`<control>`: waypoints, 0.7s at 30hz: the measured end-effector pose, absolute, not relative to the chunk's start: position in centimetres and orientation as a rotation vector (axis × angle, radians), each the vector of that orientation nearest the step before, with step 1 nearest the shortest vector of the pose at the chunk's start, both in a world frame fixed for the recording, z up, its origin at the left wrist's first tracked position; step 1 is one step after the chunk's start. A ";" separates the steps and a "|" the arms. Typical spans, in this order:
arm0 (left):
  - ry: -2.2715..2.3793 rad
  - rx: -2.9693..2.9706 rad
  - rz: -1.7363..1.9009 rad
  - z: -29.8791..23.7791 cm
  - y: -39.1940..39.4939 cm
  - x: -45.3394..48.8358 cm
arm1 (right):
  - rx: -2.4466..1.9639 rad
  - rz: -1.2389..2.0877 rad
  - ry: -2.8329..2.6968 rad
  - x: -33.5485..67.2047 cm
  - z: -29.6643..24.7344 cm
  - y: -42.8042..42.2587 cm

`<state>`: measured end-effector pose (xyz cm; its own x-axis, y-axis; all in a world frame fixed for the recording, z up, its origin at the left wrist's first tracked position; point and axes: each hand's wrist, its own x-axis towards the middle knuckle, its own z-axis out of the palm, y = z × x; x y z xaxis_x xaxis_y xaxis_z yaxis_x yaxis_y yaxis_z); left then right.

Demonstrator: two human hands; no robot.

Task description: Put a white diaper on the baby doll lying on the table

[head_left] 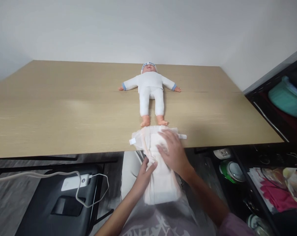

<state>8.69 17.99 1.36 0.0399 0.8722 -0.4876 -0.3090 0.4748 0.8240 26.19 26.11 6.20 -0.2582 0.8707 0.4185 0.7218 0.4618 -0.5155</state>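
A white diaper (163, 186) lies unfolded over the table's front edge, its lower half hanging toward my lap and its two side tabs spread on the tabletop. My left hand (146, 172) pinches the diaper's left edge between thumb and fingers. Across its upper right part rests my right hand (174, 150), fingers apart and slightly blurred. Just beyond the diaper, a baby doll (150, 88) in a white outfit and printed cap lies on its back, arms out and feet toward me.
The wooden table (65, 118) reaches back to a white wall. At lower left, a black stool (40, 203) carries a white power bank (74, 183) with a cable and a dark phone (68, 206). Black shelving (239, 154) with several items stands on the right.
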 end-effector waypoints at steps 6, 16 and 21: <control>1.290 1.090 0.820 3.4 17.5 5.6 | -1.308 0.424 -2.377 23.8 4.3 27.9; 2.069 2.057 0.791 4.1 22.6 -1.5 | -1.365 0.275 -2.507 24.0 3.4 28.2; 1.940 1.994 0.781 3.4 26.5 -1.8 | -1.370 0.279 -2.477 23.9 3.1 28.2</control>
